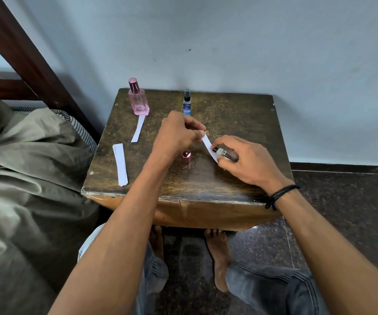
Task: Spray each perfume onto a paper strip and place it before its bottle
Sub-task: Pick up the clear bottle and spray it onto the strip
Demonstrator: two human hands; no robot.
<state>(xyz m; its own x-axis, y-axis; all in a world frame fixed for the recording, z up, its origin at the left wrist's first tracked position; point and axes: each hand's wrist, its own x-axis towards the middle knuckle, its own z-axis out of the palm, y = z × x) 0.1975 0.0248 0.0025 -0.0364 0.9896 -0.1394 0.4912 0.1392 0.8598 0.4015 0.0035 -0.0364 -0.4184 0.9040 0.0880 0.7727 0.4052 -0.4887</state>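
The right hand is wrapped round a small clear bottle. The bottle is tipped over, with its nozzle right by the strip. The left hand pinches the strip's top end and holds it over the table. To do this well, I think: keep the paper still, aim at its middle, press once, and keep fingers off the wet part. The cap stands near. At the back, the pink bottle has a laid strip before it. The blue bottle has none.

Strip before left bottle (spare strips nearer, leftward).
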